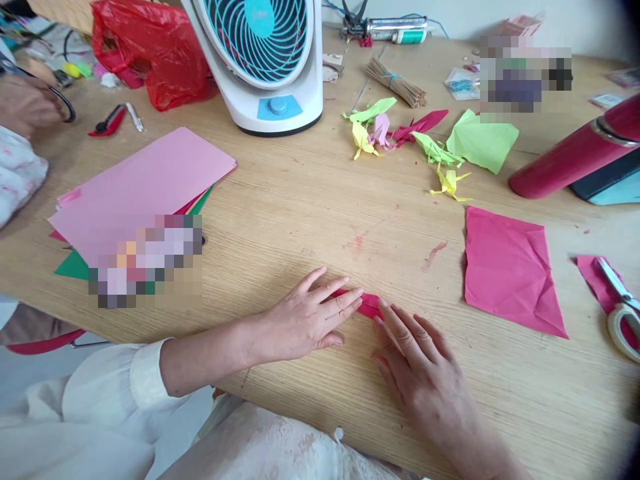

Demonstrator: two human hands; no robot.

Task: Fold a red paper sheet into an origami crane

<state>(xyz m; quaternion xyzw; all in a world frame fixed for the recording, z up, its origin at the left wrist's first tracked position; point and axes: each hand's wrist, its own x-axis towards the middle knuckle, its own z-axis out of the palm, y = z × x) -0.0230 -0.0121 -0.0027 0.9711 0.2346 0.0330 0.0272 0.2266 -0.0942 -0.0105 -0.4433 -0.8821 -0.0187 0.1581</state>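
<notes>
A narrow folded strip of pinkish-red paper (369, 305) lies flat on the wooden table, partly covered by my fingers. My left hand (315, 313) rests over its left part, fingers spread and stretched out. On the right end press the fingertips of my right hand (420, 360), its fingers long and lying flat. Neither hand grasps the paper. To the right is a creased square sheet of the same red paper (510, 270). Several folded paper cranes, among them a yellow one (450, 183), sit farther back beside a green sheet (481, 141).
A white fan (275, 107) stands at the back, a red plastic bag (155, 53) beside it. Pink paper sheets (150, 180) are stacked at left, near another person's hand (30, 100). Rightward lie a red flask (565, 153), scissors (617, 283) and a tape roll (617, 333).
</notes>
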